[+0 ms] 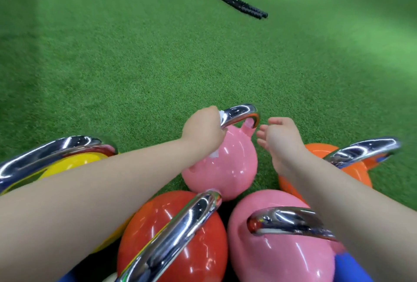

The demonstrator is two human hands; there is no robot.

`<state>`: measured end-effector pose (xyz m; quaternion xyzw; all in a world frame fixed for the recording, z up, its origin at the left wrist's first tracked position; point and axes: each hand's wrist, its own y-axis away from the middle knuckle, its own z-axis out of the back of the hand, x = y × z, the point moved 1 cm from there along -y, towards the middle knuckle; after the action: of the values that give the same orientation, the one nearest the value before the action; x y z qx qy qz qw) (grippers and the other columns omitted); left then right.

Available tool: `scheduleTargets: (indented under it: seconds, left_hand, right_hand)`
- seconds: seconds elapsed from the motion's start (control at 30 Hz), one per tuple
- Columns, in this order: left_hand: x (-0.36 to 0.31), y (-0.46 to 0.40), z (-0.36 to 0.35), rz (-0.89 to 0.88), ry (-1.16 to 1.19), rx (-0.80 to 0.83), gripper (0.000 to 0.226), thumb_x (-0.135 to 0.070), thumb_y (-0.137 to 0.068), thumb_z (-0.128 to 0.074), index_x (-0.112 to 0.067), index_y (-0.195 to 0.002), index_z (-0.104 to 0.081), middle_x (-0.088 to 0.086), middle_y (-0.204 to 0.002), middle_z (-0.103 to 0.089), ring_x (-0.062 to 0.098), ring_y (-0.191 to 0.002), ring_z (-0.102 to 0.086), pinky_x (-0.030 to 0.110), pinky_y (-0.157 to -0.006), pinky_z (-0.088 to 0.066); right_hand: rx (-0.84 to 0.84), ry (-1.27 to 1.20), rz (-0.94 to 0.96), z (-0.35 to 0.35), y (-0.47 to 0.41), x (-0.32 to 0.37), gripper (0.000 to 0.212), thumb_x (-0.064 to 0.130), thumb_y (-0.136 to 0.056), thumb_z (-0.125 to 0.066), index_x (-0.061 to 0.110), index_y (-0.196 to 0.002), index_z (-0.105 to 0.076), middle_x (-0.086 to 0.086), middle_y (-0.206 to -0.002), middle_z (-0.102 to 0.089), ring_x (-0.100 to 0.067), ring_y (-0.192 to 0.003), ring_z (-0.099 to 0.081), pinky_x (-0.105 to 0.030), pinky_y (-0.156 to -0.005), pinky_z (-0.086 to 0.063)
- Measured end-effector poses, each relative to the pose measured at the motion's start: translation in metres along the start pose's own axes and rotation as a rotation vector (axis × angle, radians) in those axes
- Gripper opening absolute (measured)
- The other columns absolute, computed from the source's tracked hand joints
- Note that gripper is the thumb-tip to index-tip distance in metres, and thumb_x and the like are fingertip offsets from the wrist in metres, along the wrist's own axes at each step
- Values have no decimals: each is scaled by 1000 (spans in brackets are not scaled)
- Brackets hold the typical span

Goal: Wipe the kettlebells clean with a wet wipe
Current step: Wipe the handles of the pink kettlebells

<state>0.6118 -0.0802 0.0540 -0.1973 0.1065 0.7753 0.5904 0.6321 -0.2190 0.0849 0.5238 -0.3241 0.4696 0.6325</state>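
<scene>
your left hand (203, 128) grips the shiny handle (239, 114) of the far pink kettlebell (228, 168) w/ a white wet wipe (221, 115) squished under the fingers. your right hand (282, 139) is just beside that kettlebell, fingers loose & holding nothing. red kettlebell (171, 241) & 2nd pink one (282, 257) sit close in front of it, orange one (352, 168) & yellow one (74, 162) to its sides, all on green turf (135, 56).

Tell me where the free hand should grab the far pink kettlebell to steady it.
Probably the right end of its chrome handle, from the right side. The left hand with the wet wipe already covers the left end, and the open right hand hovers beside the bare end. The far pink kettlebell has a smooth, round body that offers no hold.
</scene>
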Motion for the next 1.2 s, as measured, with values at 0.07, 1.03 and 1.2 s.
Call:
scheduleTargets:
  seconds: [0.07,1.03,1.2]
  left_hand:
    - [-7,-4,0,8,-73,-20,16,-20,-89,-55,-13,-85,-42,-1,-67,-42,21,-63,-47,27,-50,-33]
    - [-44,-20,9,-678,-572,97,16,-27,-89,-54,-21,-103,-51,-3,-91,-56,21,-91,-56,31,-70,-34]
    - [-41,-23,9,-665,-536,165,66,-47,-72,-72,-14,-116,-35,0,-102,-61,22,-100,-57,33,-85,-34]
  right_hand:
    - [-32,213,179,5,-6,7,38,-1,-86,-48,8,-123,-46,-5,-108,-55,-18,-97,-51,-33,-89,-43]
    - [177,415,270,14,-27,-15,40,-14,-76,-39,20,-71,-61,5,-72,-67,-17,-79,-65,-33,-84,-49]
    - [90,339,234,20,-23,-3,35,-13,-83,-35,13,-95,-55,-4,-95,-60,-19,-87,-62,-32,-86,-48]
